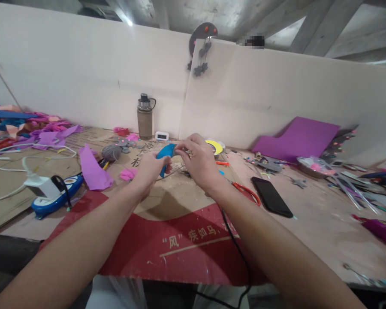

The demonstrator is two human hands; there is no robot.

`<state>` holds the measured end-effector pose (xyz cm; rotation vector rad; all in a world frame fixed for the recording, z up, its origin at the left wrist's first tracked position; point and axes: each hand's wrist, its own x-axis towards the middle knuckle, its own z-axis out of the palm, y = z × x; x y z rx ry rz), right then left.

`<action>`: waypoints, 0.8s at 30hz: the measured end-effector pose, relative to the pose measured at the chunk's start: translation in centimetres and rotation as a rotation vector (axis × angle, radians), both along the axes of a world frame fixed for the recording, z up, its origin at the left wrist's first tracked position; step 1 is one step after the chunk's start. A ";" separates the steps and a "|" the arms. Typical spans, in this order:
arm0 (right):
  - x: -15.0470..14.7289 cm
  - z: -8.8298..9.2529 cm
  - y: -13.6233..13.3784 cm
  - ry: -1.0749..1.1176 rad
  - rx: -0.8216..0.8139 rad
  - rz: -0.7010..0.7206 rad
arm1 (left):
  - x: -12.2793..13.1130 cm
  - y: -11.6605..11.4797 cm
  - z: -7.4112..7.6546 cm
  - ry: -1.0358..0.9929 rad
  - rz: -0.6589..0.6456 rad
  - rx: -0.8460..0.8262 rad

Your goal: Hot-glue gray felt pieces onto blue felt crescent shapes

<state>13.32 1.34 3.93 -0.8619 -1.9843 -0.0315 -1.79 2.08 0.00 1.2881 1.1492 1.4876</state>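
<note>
A curved piece of blue felt [166, 152] is held up over the middle of the cardboard. My left hand [149, 171] pinches it from the left, thumb on its lower part. My right hand [197, 161] has its fingers closed at the right end of the felt, by a small grey bit too small to make out. A thin dark strand runs between the hands, below the felt. Beyond my right hand is a yellow disc [216, 147], and red-handled scissors [247, 192] lie near my right wrist.
A water bottle [145, 120] stands by the back wall. To the right lie a black phone [272, 196] and purple felt [296, 139]. On the left are a blue power strip [56, 198], white cables, purple scraps [94, 169] and grey yarn [111, 152]. A black cable crosses the red cardboard [131, 244].
</note>
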 end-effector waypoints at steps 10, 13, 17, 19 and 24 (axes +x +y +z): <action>1.0 0.2 2.0 0.023 0.001 -0.080 | 0.1 -0.4 0.2 0.095 -0.121 -0.026; 0.9 0.3 2.0 0.021 -0.015 -0.086 | -0.1 0.4 -0.1 0.036 -0.123 -0.027; 0.6 1.2 1.6 -0.041 -0.004 -0.089 | -0.4 1.1 0.5 -0.022 -0.008 0.001; 0.4 2.3 1.3 -0.123 0.016 -0.097 | -0.6 1.1 1.6 0.008 0.065 0.053; 0.2 6.9 0.8 -0.296 0.102 -0.136 | -0.9 1.0 5.8 0.160 0.139 0.221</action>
